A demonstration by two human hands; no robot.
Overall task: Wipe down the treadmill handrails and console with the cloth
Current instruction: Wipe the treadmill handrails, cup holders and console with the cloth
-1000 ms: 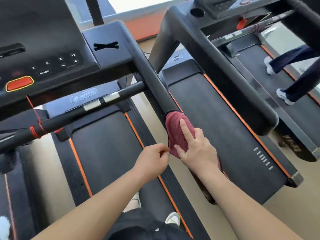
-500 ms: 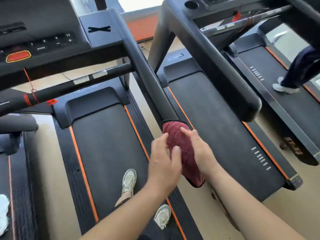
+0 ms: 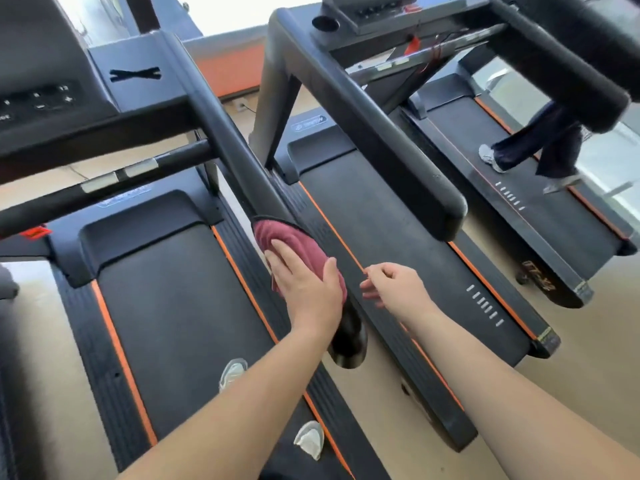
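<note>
A dark red cloth (image 3: 294, 239) is wrapped over the lower part of my treadmill's right handrail (image 3: 228, 140), a thick black bar running down from the console (image 3: 45, 74) at the top left. My left hand (image 3: 304, 282) lies over the cloth and clasps it around the rail, thumb on the right side. My right hand (image 3: 391, 285) hovers just right of the rail, loosely curled with the fingers apart, holding nothing. The rail's rounded end (image 3: 346, 344) shows below my left hand.
A black crossbar (image 3: 104, 188) with metal grip plates spans below the console. My white shoes (image 3: 235, 372) stand on the belt. A second treadmill (image 3: 398, 161) stands close on the right, and another person's legs (image 3: 530, 147) walk on a third one beyond it.
My right hand has come off the cloth and moved right, away from the rail. My left hand has taken over and now clasps the cloth on the rail.
</note>
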